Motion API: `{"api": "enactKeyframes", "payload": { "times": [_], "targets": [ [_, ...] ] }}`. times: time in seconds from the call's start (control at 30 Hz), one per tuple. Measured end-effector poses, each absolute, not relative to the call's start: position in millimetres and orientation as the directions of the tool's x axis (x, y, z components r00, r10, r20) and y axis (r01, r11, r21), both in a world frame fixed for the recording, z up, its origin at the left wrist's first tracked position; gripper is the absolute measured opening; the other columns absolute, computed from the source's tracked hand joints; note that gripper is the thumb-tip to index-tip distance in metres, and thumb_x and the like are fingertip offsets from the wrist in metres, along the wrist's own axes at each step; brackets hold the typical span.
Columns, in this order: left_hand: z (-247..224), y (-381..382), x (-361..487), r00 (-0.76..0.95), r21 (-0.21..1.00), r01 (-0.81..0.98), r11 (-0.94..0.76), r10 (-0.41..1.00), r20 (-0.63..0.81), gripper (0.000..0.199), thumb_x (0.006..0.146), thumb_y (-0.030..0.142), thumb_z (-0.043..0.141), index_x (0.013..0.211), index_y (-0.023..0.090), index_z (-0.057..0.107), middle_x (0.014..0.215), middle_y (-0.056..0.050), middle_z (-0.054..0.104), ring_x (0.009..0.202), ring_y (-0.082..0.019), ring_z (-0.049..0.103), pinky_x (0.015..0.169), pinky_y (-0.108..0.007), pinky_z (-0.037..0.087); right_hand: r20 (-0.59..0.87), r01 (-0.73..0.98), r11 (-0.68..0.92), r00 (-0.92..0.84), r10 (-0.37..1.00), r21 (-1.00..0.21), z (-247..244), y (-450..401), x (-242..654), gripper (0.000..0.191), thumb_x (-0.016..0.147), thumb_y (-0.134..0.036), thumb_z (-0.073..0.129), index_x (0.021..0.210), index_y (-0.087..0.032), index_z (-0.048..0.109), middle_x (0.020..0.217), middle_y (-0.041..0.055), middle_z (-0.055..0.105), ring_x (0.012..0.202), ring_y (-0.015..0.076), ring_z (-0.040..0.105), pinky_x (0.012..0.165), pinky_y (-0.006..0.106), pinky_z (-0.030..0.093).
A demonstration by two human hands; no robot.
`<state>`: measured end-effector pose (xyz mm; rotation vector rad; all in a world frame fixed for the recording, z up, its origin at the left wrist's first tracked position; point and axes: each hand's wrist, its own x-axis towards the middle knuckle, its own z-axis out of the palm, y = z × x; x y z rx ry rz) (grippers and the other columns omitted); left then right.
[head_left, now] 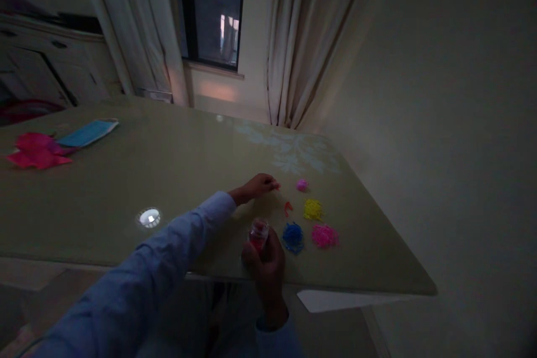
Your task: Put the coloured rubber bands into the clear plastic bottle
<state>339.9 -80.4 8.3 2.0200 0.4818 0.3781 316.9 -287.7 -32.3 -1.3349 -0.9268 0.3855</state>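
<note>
My right hand (pixel 269 260) is wrapped round a small clear jar (pixel 259 233) with red contents, held upright over the table's front edge. My left hand (pixel 260 185) reaches out beyond the jar, its fingers pinched on a tiny red piece (pixel 277 186). Between the hands and the piles lies a small red-orange bit (pixel 288 208). Right of the jar sit a blue pile (pixel 292 237), a pink pile (pixel 324 236) and a yellow pile (pixel 312 210) of thin pieces. A smaller pink clump (pixel 302 184) lies behind them.
On the greenish table (pixel 168 179) are a clear round dish-like object (pixel 149 217) at left, a blue face mask (pixel 90 132) and a crumpled pink item (pixel 38 151) at far left. A wall rises beyond the right edge.
</note>
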Motion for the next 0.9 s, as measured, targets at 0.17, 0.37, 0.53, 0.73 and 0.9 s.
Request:
{"api": "enactKeyframes", "payload": {
  "times": [0.17, 0.37, 0.53, 0.73, 0.9],
  "targets": [
    [22.3, -90.3, 298.5, 0.877, 0.981, 0.144, -0.132, 0.475, -0.065, 0.055, 0.071, 0.07, 0.064, 0.069, 0.015, 0.06, 0.067, -0.001, 0.057, 0.062, -0.011, 0.051, 0.059, -0.026, 0.041, 0.282, 0.191, 0.207, 0.627, 0.726, -0.96, -28.1, -279.8, 319.4, 0.04, 0.082, -0.04, 0.071, 0.113, -0.016, 0.067, 0.099, 0.0089, 0.074, 0.089, 0.0219, 0.07, 0.079, 0.032, 0.057],
    [47.1, -100.9, 251.8, 0.85, 0.979, 0.035, 0.2, 0.509, -0.134, 0.049, 0.064, 0.06, 0.078, 0.079, 0.014, 0.066, 0.096, -0.011, 0.069, 0.087, -0.018, 0.063, 0.067, -0.026, 0.042, 0.273, 0.209, 0.178, 0.644, 0.714, -0.962, -19.3, -270.9, 321.0, 0.039, 0.081, -0.041, 0.071, 0.11, -0.015, 0.067, 0.096, 0.0073, 0.073, 0.087, 0.0209, 0.069, 0.077, 0.032, 0.057],
    [62.4, -122.9, 228.6, 0.815, 0.946, -0.119, 0.3, 0.574, -0.079, 0.052, 0.062, 0.059, 0.082, 0.086, 0.015, 0.071, 0.103, -0.012, 0.07, 0.094, -0.019, 0.062, 0.075, -0.029, 0.044, 0.378, 0.362, 0.177, 0.62, 0.688, -0.915, -5.7, -259.8, 315.9, 0.041, 0.081, -0.04, 0.072, 0.115, -0.016, 0.066, 0.106, 0.0091, 0.072, 0.092, 0.0211, 0.068, 0.079, 0.032, 0.056],
    [58.7, -143.3, 217.8, 0.77, 0.967, -0.17, 0.192, 0.638, 0.009, 0.054, 0.064, 0.065, 0.077, 0.079, 0.013, 0.071, 0.072, -0.002, 0.064, 0.067, -0.012, 0.054, 0.071, -0.029, 0.044, 0.488, 0.519, 0.187, 0.538, 0.688, -0.834, 5.5, -256.1, 307.6, 0.036, 0.084, -0.036, 0.071, 0.116, -0.02, 0.065, 0.103, 0.007, 0.07, 0.091, 0.0201, 0.065, 0.08, 0.033, 0.054],
    [58.3, -145.6, 206.9, 0.698, 0.982, -0.161, 0.098, 0.715, 0.043, 0.05, 0.066, 0.063, 0.077, 0.077, 0.015, 0.071, 0.09, -0.007, 0.072, 0.081, -0.017, 0.06, 0.082, -0.032, 0.047, 0.493, 0.542, 0.167, 0.539, 0.683, -0.824, 3.9, -254.3, 305.1, 0.036, 0.084, -0.037, 0.071, 0.114, -0.02, 0.064, 0.102, 0.0074, 0.069, 0.092, 0.0205, 0.065, 0.081, 0.034, 0.053]
  ]
}}
